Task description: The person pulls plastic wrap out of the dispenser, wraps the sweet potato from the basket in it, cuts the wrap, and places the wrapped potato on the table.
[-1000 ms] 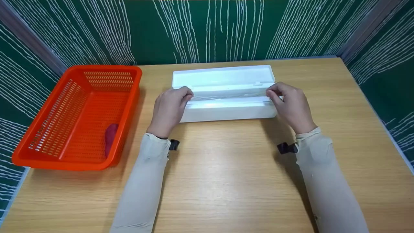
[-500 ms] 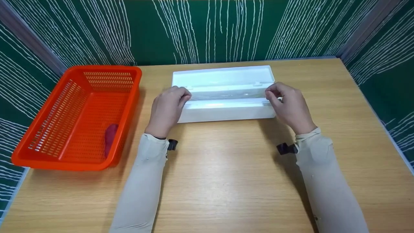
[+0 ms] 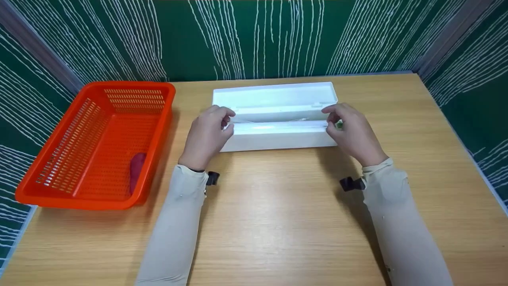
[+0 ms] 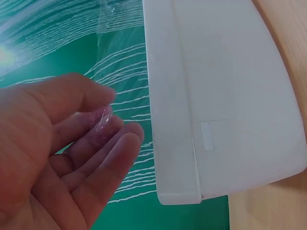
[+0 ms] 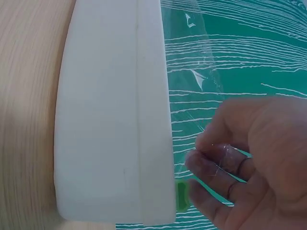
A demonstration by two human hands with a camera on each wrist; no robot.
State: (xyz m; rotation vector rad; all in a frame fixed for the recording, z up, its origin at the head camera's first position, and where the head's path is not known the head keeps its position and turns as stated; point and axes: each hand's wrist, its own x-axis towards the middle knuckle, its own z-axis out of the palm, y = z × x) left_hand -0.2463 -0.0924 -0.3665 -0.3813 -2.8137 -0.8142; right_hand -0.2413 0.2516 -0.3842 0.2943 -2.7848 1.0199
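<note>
Over the white box (image 3: 282,140): clear film (image 5: 197,79) at its mouth, pinched at neither end.
We note left hand (image 3: 206,137) and right hand (image 3: 355,133) at opposite ends, thumbs slightly parted from forefingers, film apparently clinging; spacing probably keeps the sheet level. Lid (image 3: 274,95) lies back, presumably for access.

Left hand (image 3: 207,135) and right hand (image 3: 354,131) have loosened — fingers (image 3: 227,111) parted from thumbs (image 3: 228,130).

Beside a white box (image 5: 105,120) and small green piece (image 5: 182,195), the right hand (image 5: 268,158) touches clear film (image 5: 197,79).
</note>
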